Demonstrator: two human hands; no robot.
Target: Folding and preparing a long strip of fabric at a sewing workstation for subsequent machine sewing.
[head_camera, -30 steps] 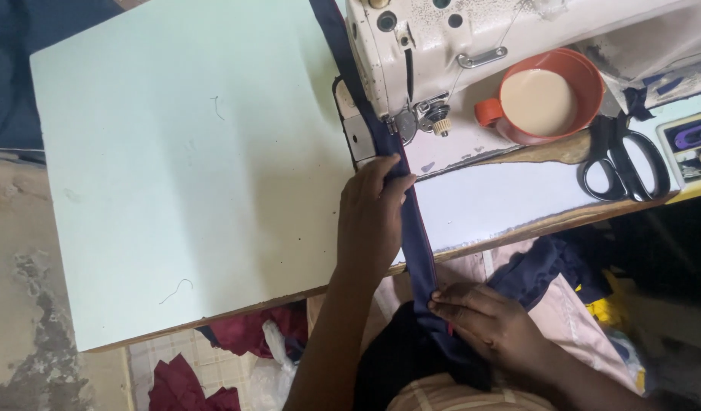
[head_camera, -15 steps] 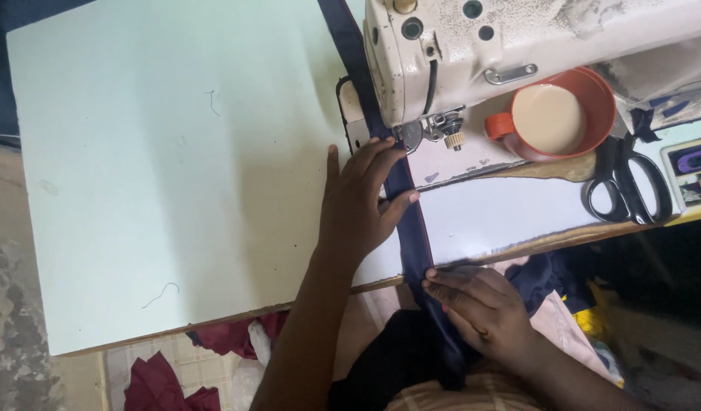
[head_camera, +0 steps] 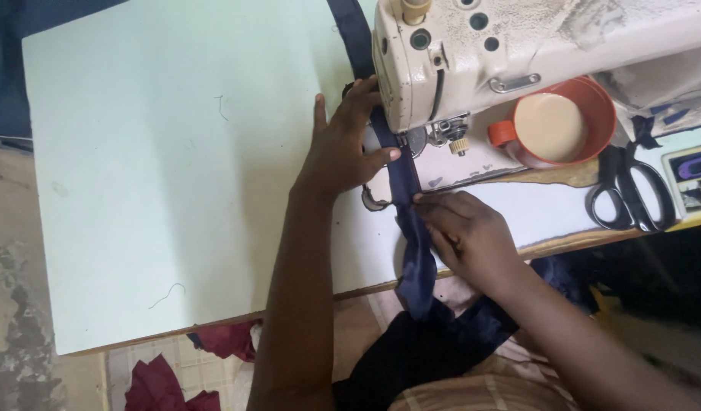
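The navy fabric strip (head_camera: 406,199) is fed under the presser foot (head_camera: 408,142) of the sewing machine (head_camera: 533,46), pressed flat beside the foot by the spread left hand (head_camera: 344,148) and pinched just below it by the closed fingers (head_camera: 434,199) of the right hand (head_camera: 464,232), with the long trailing length over the worktop (head_camera: 175,190) edge judged unsewn.

Navy blue fabric strip (head_camera: 405,190), cream sewing machine (head_camera: 533,46), pale mint table (head_camera: 175,190), orange cup (head_camera: 563,122) holding beige liquid, black scissors (head_camera: 632,190), maroon scraps (head_camera: 160,380) near left.
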